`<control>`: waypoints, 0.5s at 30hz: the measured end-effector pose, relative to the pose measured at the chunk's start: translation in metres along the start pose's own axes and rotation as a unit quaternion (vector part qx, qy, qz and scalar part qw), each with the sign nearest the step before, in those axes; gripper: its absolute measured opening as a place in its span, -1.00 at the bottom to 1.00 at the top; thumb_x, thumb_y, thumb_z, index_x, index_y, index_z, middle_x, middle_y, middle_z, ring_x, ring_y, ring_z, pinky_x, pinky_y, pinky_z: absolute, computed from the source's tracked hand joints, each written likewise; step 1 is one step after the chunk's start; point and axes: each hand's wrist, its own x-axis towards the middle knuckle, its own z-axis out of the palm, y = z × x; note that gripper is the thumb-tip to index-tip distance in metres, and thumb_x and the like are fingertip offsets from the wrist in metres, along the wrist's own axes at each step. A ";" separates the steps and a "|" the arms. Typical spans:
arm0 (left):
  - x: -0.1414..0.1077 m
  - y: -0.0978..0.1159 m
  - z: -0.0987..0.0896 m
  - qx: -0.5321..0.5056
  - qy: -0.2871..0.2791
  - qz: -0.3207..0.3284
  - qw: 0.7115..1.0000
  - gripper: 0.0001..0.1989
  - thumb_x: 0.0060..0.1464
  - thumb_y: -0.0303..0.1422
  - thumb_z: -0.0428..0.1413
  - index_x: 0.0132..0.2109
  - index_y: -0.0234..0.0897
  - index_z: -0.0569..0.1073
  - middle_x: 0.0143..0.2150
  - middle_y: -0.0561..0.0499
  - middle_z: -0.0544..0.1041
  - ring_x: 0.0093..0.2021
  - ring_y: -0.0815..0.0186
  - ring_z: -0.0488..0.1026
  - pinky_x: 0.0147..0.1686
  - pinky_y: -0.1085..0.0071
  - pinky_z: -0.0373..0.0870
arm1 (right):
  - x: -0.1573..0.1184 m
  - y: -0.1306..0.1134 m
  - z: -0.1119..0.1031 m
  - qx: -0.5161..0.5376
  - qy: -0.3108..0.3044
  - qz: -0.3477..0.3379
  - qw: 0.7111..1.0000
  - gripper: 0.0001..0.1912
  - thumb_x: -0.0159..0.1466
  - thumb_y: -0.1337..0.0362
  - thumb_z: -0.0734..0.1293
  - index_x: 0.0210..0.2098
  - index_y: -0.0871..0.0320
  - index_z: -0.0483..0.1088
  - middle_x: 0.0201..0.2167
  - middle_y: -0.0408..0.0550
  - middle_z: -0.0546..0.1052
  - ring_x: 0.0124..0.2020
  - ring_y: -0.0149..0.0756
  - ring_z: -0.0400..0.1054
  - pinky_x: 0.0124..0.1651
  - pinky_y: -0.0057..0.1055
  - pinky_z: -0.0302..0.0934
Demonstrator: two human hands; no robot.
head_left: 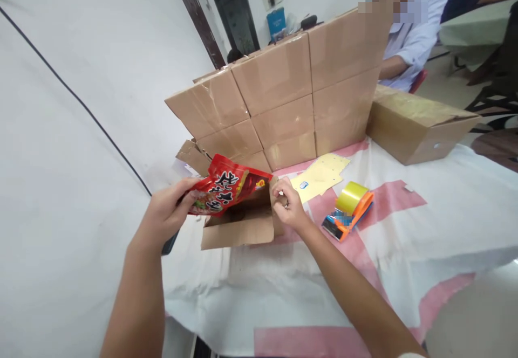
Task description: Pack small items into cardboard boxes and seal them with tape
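A red printed food pouch (226,185) is gripped at its left end by my left hand (172,210), thumb on its face. The pouch is tilted over an open cardboard box (238,232), whose front flap folds out toward me. At the box's right side, my right hand (288,201) has its fingers curled on the edge of a flap. The box's inside is dark and mostly covered by the pouch, so its contents cannot be made out.
Stacked taped cartons (279,104) form a wall behind the box. An orange tape dispenser (352,212) with yellow tape and some yellow paper sheets (321,177) lie to the right. A long carton (421,126) stands farther right. A person (418,40) sits behind the cartons.
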 end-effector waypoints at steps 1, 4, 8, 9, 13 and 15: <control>0.002 0.005 -0.001 0.026 -0.036 -0.003 0.999 -0.67 0.35 -0.16 -0.07 0.05 -0.14 0.50 -0.15 0.02 0.62 -0.25 0.25 0.53 -0.25 0.39 0.42 | -0.001 0.000 0.000 -0.004 0.003 0.003 1.000 -0.76 0.04 0.50 0.19 -0.35 0.05 0.18 -0.40 -0.14 0.29 -0.32 -0.23 0.19 -0.23 -0.28 0.12; 0.006 0.015 0.007 0.130 -0.134 -0.022 0.982 -0.69 0.33 -0.20 -0.09 -0.01 -0.12 0.51 -0.25 0.05 0.62 -0.32 0.22 0.51 -0.35 0.37 0.33 | -0.004 0.000 0.000 -0.011 0.003 0.010 1.000 -0.77 0.05 0.50 0.18 -0.35 0.06 0.20 -0.41 -0.14 0.30 -0.32 -0.23 0.19 -0.23 -0.28 0.12; 0.007 0.017 0.023 0.157 -0.124 -0.003 0.980 -0.69 0.34 -0.26 -0.11 -0.01 -0.12 0.50 -0.19 0.06 0.63 -0.28 0.20 0.53 -0.33 0.35 0.30 | -0.005 0.000 0.001 -0.003 0.003 0.013 1.000 -0.77 0.06 0.50 0.18 -0.34 0.06 0.22 -0.40 -0.14 0.30 -0.30 -0.23 0.19 -0.21 -0.28 0.11; 0.008 0.017 0.026 0.138 -0.116 0.011 0.984 -0.69 0.35 -0.27 -0.12 0.01 -0.12 0.49 -0.17 0.05 0.63 -0.26 0.21 0.53 -0.30 0.36 0.32 | -0.005 0.000 0.001 -0.002 0.005 0.015 1.000 -0.77 0.05 0.50 0.18 -0.34 0.06 0.21 -0.40 -0.14 0.30 -0.30 -0.23 0.19 -0.21 -0.28 0.11; 0.023 0.020 0.040 0.100 -0.093 0.105 0.985 -0.70 0.37 -0.32 -0.13 0.00 -0.19 0.48 -0.17 -0.01 0.59 -0.19 0.21 0.51 -0.22 0.35 0.34 | -0.005 0.002 0.001 -0.005 0.008 0.015 1.000 -0.77 0.04 0.50 0.18 -0.36 0.06 0.20 -0.40 -0.14 0.29 -0.29 -0.22 0.17 -0.20 -0.28 0.10; 0.035 0.020 0.054 0.100 -0.074 0.134 0.983 -0.70 0.36 -0.38 -0.14 -0.02 -0.22 0.48 -0.12 -0.07 0.56 -0.13 0.20 0.48 -0.17 0.33 0.35 | -0.005 0.002 0.000 -0.007 0.008 0.011 1.000 -0.77 0.04 0.50 0.18 -0.35 0.07 0.21 -0.40 -0.14 0.28 -0.29 -0.22 0.17 -0.20 -0.28 0.09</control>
